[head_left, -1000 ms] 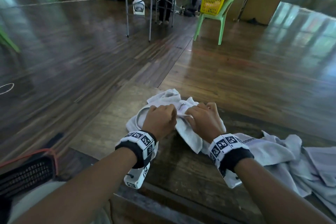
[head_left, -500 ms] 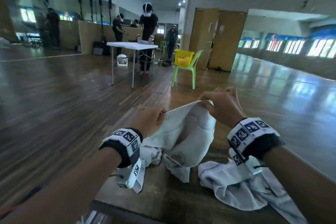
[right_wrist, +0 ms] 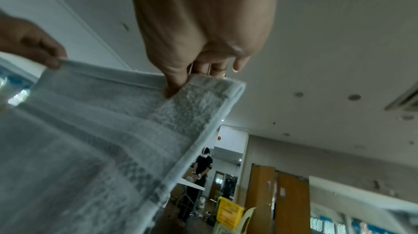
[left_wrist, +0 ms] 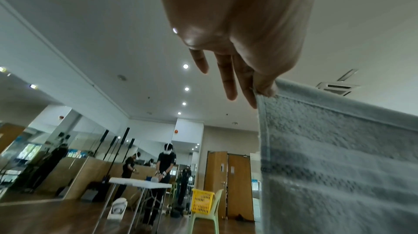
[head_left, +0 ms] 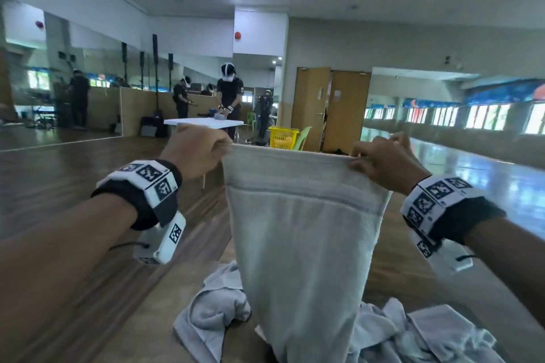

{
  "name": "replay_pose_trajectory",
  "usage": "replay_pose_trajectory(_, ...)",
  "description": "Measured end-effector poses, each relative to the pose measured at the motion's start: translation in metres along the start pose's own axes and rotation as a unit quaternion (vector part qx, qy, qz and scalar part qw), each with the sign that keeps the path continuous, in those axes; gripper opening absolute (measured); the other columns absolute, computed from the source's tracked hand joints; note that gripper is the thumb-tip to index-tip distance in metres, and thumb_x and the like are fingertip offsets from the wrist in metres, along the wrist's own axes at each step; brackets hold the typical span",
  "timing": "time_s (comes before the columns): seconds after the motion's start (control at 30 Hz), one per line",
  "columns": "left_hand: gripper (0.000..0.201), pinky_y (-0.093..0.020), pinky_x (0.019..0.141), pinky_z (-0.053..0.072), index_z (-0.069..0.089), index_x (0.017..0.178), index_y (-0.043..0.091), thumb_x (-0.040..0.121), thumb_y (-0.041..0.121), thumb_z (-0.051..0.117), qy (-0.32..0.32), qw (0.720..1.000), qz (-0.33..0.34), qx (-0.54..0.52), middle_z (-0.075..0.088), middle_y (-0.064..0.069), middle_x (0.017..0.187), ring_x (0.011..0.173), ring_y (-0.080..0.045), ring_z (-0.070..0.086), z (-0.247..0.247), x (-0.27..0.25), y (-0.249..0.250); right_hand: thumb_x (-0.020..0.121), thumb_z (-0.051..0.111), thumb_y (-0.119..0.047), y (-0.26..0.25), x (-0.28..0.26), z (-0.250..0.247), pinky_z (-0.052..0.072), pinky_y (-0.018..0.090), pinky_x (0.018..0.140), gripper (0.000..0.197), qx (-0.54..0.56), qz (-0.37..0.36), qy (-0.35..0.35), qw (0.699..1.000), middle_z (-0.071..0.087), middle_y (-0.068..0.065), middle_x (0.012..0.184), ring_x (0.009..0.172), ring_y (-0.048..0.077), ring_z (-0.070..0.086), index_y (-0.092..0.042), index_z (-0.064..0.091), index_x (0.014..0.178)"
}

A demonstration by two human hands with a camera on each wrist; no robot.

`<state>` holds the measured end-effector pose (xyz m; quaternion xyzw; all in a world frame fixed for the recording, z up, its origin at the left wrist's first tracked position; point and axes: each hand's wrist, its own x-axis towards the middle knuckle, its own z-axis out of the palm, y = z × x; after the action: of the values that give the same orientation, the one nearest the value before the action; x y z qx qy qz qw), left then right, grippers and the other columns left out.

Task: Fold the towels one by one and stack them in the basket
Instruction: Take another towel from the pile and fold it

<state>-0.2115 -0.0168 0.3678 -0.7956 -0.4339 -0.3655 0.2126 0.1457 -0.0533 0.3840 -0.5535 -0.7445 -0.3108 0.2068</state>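
Note:
A pale grey towel (head_left: 303, 239) hangs spread out in front of me, held up by its top edge. My left hand (head_left: 197, 153) pinches the towel's top left corner (left_wrist: 265, 93) between thumb and forefinger, the other fingers straight. My right hand (head_left: 380, 160) pinches the top right corner (right_wrist: 181, 85). The towel's lower end reaches down to the wooden table (head_left: 165, 298). More crumpled grey towels (head_left: 212, 312) lie on the table below and to the right (head_left: 427, 336). No basket near my hands is in view.
A wooden floor stretches ahead. Far off stand a white folding table (head_left: 203, 122) with a person in black behind it, a yellow basket (head_left: 282, 137) on a green chair, and other people along a mirrored wall. Brown doors (head_left: 330, 106) lie beyond.
Both hands have lifted one towel from the pile and moved apart, so it now hangs stretched flat between them. My head has tilted up toward the room.

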Motion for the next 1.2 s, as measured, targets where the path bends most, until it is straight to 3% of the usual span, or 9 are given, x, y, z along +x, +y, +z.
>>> replay_pose_trajectory(0.3, 0.021, -0.026, 0.070, 0.038, 0.070, 0.094, 0.017, 0.090, 0.033, 0.058, 0.017, 0.999, 0.002, 0.042, 0.058, 0.012, 0.068, 0.059, -0.001, 0.052, -0.087, 0.039, 0.001, 0.090, 0.056, -0.032, 0.040, 0.006, -0.076, 0.021, 0.037, 0.087, 0.014, -0.020, 0.041, 0.028, 0.999, 0.056, -0.005, 0.073, 0.079, 0.019, 0.051, -0.028, 0.051, 0.078)
replay_pose_trajectory(0.4, 0.020, -0.025, 0.062, 0.034, 0.070, 0.088, 0.017, 0.089, 0.033, 0.058, 0.026, 0.998, 0.009, 0.060, 0.064, 0.005, 0.071, 0.063, -0.013, 0.058, -0.113, 0.045, 0.006, 0.090, 0.052, -0.033, 0.046, 0.002, -0.110, 0.018, 0.035, 0.081, 0.013, -0.011, 0.035, 0.052, 0.998, 0.060, -0.005, 0.075, 0.078, 0.019, 0.054, -0.027, 0.053, 0.079)
replay_pose_trajectory(0.53, 0.023, -0.027, 0.071, 0.038, 0.072, 0.095, 0.013, 0.089, 0.033, 0.060, 0.057, 0.997, 0.010, 0.060, 0.070, -0.002, 0.082, 0.069, -0.017, 0.058, -0.146, 0.053, 0.018, 0.077, 0.042, -0.050, 0.046, 0.004, -0.148, 0.010, 0.031, 0.073, 0.023, 0.032, 0.038, 0.074, 0.996, 0.061, -0.011, 0.071, 0.078, 0.014, 0.051, -0.032, 0.051, 0.067)
replay_pose_trajectory(0.63, 0.025, -0.034, 0.079, 0.044, 0.071, 0.100, 0.012, 0.090, 0.032, 0.059, 0.061, 0.996, -0.001, 0.061, 0.072, -0.005, 0.094, 0.078, -0.021, 0.060, -0.168, 0.058, 0.023, 0.086, 0.062, -0.039, 0.048, 0.008, -0.169, 0.027, 0.040, 0.085, 0.012, 0.094, 0.044, 0.073, 0.992, 0.064, -0.002, 0.079, 0.082, 0.019, 0.054, -0.028, 0.065, 0.083)
replay_pose_trajectory(0.7, 0.025, -0.039, 0.081, 0.049, 0.072, 0.099, 0.012, 0.089, 0.032, 0.059, 0.067, 0.996, -0.006, 0.051, 0.072, -0.006, 0.094, 0.082, -0.023, 0.061, -0.180, 0.061, 0.024, 0.084, 0.065, -0.030, 0.048, 0.012, -0.182, 0.041, 0.037, 0.075, 0.018, 0.154, 0.032, 0.072, 0.985, 0.068, 0.006, 0.079, 0.072, 0.030, 0.060, -0.015, 0.071, 0.092)
replay_pose_trajectory(0.77, 0.025, -0.045, 0.083, 0.051, 0.071, 0.100, 0.012, 0.089, 0.031, 0.060, 0.064, 0.997, -0.009, 0.042, 0.071, -0.007, 0.096, 0.085, -0.025, 0.062, -0.189, 0.064, 0.022, 0.083, 0.067, -0.025, 0.047, 0.018, -0.192, 0.040, 0.027, 0.060, 0.016, 0.187, 0.028, 0.084, 0.978, 0.068, 0.007, 0.072, 0.059, 0.021, 0.059, -0.011, 0.071, 0.091)
replay_pose_trajectory(0.83, 0.026, -0.046, 0.083, 0.051, 0.070, 0.102, 0.011, 0.089, 0.031, 0.059, 0.065, 0.997, -0.018, 0.033, 0.070, -0.008, 0.096, 0.086, -0.026, 0.062, -0.192, 0.069, 0.019, 0.084, 0.066, -0.019, 0.045, 0.023, -0.195, 0.036, 0.022, 0.055, 0.011, 0.209, 0.034, 0.084, 0.974, 0.064, 0.004, 0.068, 0.051, 0.011, 0.050, -0.011, 0.070, 0.090)
replay_pose_trajectory(1.03, 0.024, -0.039, 0.077, 0.049, 0.071, 0.101, 0.011, 0.090, 0.030, 0.059, 0.066, 0.997, -0.036, 0.023, 0.068, -0.008, 0.091, 0.083, -0.026, 0.060, -0.167, 0.084, 0.007, 0.082, 0.066, -0.003, 0.046, 0.043, -0.167, 0.042, 0.003, 0.053, 0.012, 0.289, 0.052, 0.091, 0.952, 0.063, 0.011, 0.072, 0.047, -0.004, 0.054, -0.003, 0.064, 0.095)
replay_pose_trajectory(1.2, 0.021, -0.030, 0.064, 0.046, 0.070, 0.098, 0.010, 0.090, 0.026, 0.059, -0.008, 0.999, -0.040, 0.018, 0.068, -0.006, 0.088, 0.074, -0.020, 0.060, -0.100, 0.082, -0.020, 0.082, 0.067, -0.006, 0.052, 0.052, -0.097, 0.047, 0.029, 0.064, 0.018, 0.288, 0.084, 0.048, 0.953, 0.064, 0.005, 0.070, 0.056, 0.011, 0.057, -0.020, 0.059, 0.074)
